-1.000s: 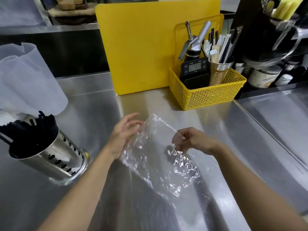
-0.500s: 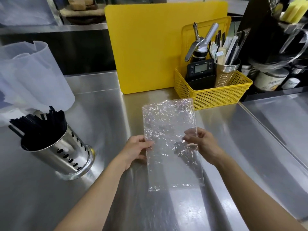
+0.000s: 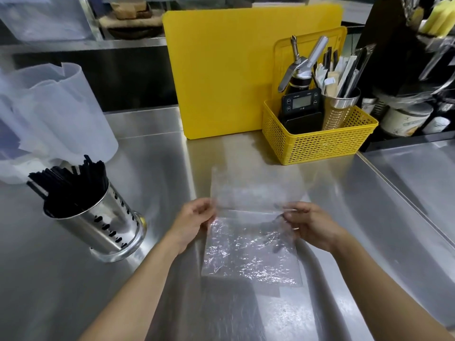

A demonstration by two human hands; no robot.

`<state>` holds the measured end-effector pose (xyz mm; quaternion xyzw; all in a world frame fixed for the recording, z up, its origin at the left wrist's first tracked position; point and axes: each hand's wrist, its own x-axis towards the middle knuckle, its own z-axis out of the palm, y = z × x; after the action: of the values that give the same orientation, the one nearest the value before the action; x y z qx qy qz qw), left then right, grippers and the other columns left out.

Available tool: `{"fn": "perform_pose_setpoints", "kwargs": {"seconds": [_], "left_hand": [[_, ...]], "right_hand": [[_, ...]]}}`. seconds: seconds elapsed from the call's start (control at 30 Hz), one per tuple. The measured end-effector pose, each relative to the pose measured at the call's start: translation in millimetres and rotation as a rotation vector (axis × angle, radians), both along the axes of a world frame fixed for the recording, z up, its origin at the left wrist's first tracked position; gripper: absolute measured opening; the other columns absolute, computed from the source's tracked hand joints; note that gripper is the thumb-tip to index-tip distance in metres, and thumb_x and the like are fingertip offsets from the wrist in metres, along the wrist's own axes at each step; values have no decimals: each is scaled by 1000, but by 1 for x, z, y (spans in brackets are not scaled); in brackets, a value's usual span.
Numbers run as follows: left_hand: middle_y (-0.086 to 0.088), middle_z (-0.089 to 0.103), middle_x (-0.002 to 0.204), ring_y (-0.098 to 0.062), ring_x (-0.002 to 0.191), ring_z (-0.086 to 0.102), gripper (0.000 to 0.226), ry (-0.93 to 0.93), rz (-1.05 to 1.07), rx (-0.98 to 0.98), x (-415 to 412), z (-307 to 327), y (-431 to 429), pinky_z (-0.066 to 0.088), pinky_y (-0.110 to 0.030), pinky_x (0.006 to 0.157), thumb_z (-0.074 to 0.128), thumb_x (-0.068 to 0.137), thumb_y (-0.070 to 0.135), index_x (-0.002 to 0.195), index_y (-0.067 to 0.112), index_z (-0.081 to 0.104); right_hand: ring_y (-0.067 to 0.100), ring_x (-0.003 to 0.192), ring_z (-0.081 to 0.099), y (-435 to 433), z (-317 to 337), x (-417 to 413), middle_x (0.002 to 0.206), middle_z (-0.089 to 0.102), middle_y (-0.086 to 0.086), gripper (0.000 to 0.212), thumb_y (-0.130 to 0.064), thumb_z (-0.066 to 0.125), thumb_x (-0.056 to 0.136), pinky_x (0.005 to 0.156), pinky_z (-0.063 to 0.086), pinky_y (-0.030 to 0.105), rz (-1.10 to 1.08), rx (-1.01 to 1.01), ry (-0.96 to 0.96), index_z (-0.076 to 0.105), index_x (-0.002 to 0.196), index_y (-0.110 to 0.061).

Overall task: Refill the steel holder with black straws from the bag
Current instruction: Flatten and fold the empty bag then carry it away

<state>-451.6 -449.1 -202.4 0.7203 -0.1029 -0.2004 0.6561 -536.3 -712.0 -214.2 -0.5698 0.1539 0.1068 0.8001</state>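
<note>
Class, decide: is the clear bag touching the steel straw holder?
Apart. The head view shows bare counter between the bag, held by both hands, and the holder.

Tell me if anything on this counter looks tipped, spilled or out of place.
The steel holder packed with black straws looks tilted, though the wide lens may exaggerate it. The clear bag held in both hands is empty and crinkled. Nothing is spilled.

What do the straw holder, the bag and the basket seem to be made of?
Straw holder: polished steel, by its mirror-like reflections and punched slots.
Bag: thin clear plastic film, see-through with glinting crinkles.
Basket: probably moulded yellow plastic, matte, with a uniform lattice.
</note>
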Motion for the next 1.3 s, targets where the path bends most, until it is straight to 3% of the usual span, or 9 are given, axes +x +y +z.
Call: {"fn": "perform_pose_setpoints", "kwargs": {"seconds": [0.13,0.23,0.37,0.5,0.73,0.87,1.03,1.2,1.3], "left_hand": [[8,71,62,0,67,63,46,14,-4,37,-1,-3,6,45,-16,69,44,81,-16,63,16,71],[5,71,70,-5,66,61,31,152,-40,-97,-3,1,10,45,-20,60,43,84,-3,75,9,70],[3,68,93,-12,80,63,30,264,-87,-143,-5,-3,18,50,-27,63,58,72,27,98,15,67],[2,53,124,-19,107,56,61,149,-75,-52,-10,-13,20,53,-28,79,74,60,13,116,24,55],[-10,50,131,-28,120,49,82,199,185,-59,-11,-17,27,46,-44,97,81,58,5,124,34,41],[-10,58,108,-18,86,56,33,297,177,-9,-16,-11,25,48,-17,55,67,79,4,111,5,56],[-12,56,81,-22,78,50,11,239,83,68,-22,-17,31,43,-32,74,64,83,10,76,17,68],[9,55,53,0,47,48,12,82,88,124,-29,-11,30,37,-9,46,59,87,8,76,14,61],[10,47,42,-1,37,38,16,119,46,28,-35,-8,30,33,-10,39,52,88,-2,76,8,53]], "right_hand": [[24,62,63,4,-7,-1,70,72,13,45,23,37,76,49,49,22,-21,-57,-18,71,59,-2],[20,56,54,9,-9,1,63,66,13,43,20,34,71,44,39,19,-52,-58,-29,66,51,-3],[21,57,57,17,-4,1,73,63,11,28,-3,38,77,44,46,21,-18,65,-28,67,78,-5],[16,61,64,27,-8,5,66,62,3,46,10,54,76,53,50,23,-14,61,-55,57,114,-16],[34,86,62,47,-10,3,96,60,29,52,-2,76,56,74,55,28,51,-80,29,55,97,22],[25,64,54,50,-8,5,79,56,17,4,-2,64,75,61,45,31,-62,-74,37,62,78,0],[15,56,59,50,-10,5,69,63,1,9,-15,57,88,46,42,21,-6,-82,30,59,80,-17],[28,73,60,46,-11,-4,81,67,12,36,2,69,71,65,48,34,127,-91,-14,64,102,-17],[19,52,59,42,-11,-7,59,63,6,31,11,59,76,51,48,26,99,-64,-4,65,96,-11]]}}
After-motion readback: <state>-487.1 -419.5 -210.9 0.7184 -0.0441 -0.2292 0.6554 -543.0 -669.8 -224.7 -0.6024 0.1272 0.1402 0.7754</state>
